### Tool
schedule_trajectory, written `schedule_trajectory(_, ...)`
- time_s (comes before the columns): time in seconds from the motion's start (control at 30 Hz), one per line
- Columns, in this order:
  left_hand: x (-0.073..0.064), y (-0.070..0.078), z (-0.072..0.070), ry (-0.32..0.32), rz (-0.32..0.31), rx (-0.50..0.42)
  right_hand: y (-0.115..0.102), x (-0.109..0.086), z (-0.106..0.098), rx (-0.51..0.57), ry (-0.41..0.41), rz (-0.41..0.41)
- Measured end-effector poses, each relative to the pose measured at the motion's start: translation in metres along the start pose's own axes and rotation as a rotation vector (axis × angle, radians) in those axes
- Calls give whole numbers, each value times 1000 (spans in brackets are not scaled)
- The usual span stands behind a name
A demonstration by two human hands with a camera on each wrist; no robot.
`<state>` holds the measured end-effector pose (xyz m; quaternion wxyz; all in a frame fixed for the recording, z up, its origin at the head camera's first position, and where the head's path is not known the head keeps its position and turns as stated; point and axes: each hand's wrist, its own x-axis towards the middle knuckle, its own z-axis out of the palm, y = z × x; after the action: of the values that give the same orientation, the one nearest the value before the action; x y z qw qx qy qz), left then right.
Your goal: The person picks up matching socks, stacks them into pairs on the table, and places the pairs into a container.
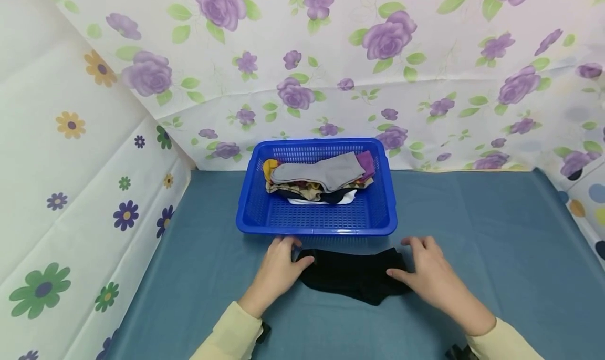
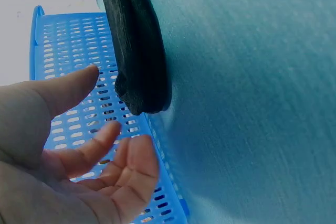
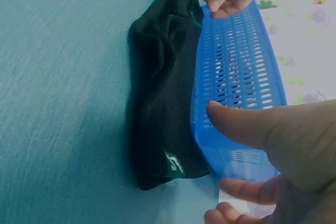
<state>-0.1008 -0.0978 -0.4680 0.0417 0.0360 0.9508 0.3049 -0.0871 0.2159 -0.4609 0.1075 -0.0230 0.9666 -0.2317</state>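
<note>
A black sock (image 1: 352, 275) lies flat and lengthwise on the blue cloth, in front of the basket. A small pale mark (image 3: 174, 164) shows near its cuff in the right wrist view. My left hand (image 1: 278, 265) is at the sock's left end, thumb and fingers spread apart; the left wrist view shows a gap between them and the sock. At the cuff end on the right, my right hand (image 1: 431, 274) hovers with thumb and fingers parted. It holds nothing in the right wrist view.
Behind the sock stands a blue plastic basket (image 1: 315, 231). Several folded items lie in it, with a grey sock (image 1: 326, 172) on top and a purple piece (image 1: 366, 164) at the right. Floral sheets (image 1: 293, 92) hang behind and at both sides of the blue cloth (image 1: 472, 234).
</note>
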Motion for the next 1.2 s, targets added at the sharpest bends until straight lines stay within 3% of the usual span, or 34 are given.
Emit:
schedule_trajectory(0.23,4,-2,3,-75,-79,-21,3,4,6,-2,-104,74)
schedule_trajectory(0.47,5,-2,6,-146,-126,-10,4,6,12,-15,-134,89)
schedule_trajectory(0.87,11,0,13,-159,-139,50,1,11,19,-21,-118,63)
schedule_trajectory(1.2,10,3,17,-144,-89,161,-2,15,20,15,-122,62)
